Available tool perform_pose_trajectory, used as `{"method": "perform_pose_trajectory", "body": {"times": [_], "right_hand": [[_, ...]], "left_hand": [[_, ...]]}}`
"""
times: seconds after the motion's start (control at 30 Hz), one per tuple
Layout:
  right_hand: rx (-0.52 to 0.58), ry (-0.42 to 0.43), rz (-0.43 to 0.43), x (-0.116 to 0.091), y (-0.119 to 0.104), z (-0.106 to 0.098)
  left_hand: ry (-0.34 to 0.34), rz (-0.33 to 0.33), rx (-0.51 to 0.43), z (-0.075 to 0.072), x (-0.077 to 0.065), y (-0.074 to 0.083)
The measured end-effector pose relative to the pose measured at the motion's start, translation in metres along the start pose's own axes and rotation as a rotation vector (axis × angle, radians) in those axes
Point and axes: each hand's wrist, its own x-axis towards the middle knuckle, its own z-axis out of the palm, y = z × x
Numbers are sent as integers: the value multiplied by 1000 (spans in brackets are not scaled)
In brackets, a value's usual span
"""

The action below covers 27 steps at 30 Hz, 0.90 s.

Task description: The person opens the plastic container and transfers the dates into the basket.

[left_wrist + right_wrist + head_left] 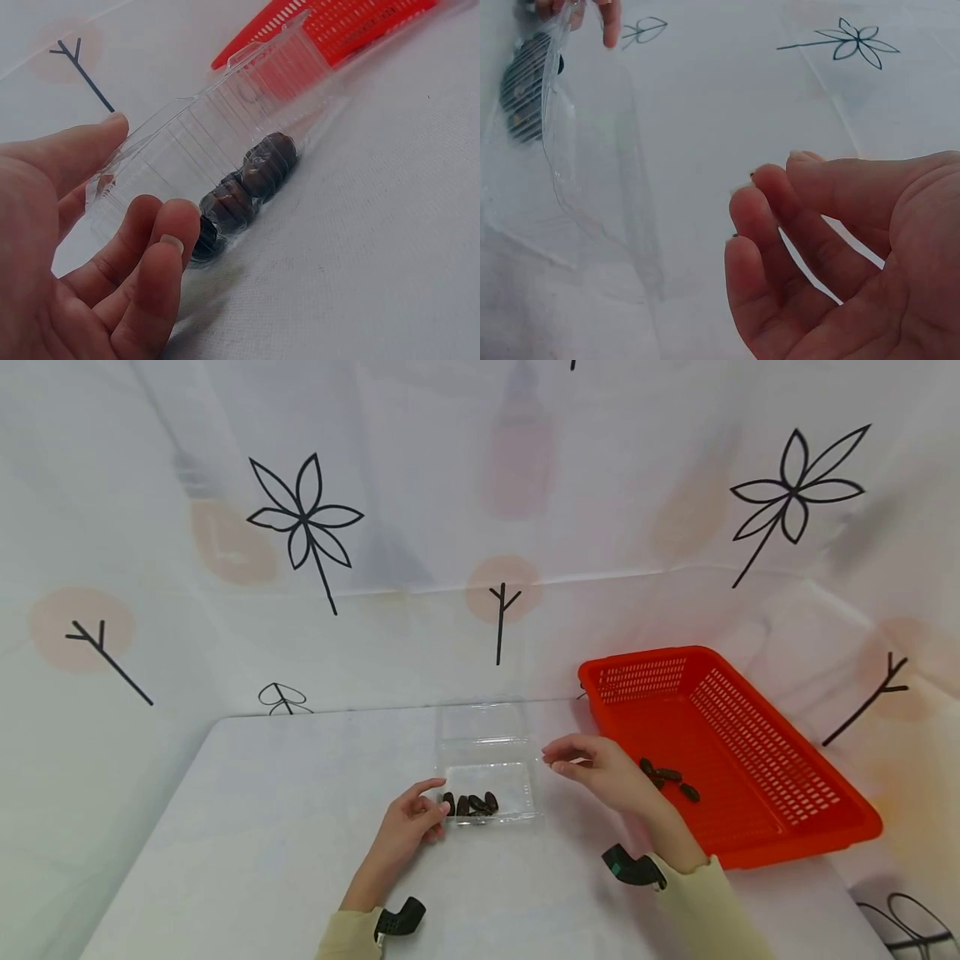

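Observation:
A clear plastic box (491, 781) lies on the white table with its hinged lid (482, 723) folded back. Several dark brown, oblong, date-like fruits (477, 803) sit along its front edge; their glossy, wrinkled skins show through the wall in the left wrist view. My left hand (408, 820) holds the box at its front left corner, some fingers curled beside the wall. To the right of the box hovers my right hand (600, 768), apart from it, its fingers loosely bent with nothing between them in the right wrist view.
A red perforated plastic basket (720, 752) stands at the right, with several more dark fruits (667, 775) near its left side. Behind the table (247, 827) hangs a white cloth (420, 635) printed with plant outlines. Dark wrist cameras (633, 867) sit at both cuffs.

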Motion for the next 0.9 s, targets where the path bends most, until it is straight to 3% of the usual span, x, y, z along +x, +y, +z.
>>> {"method": "perform_pose_trajectory", "body": {"times": [0.27,0.67,0.9], "right_hand": [[42,-51,19,16,7,22],[52,-147,24,34,10,49],[24,-220,-24,53,7,59]], "left_hand": [[-10,28,-7,0,-1,0],[-2,-23,6,1,-1,1],[5,-5,0,2,0,1]]}}
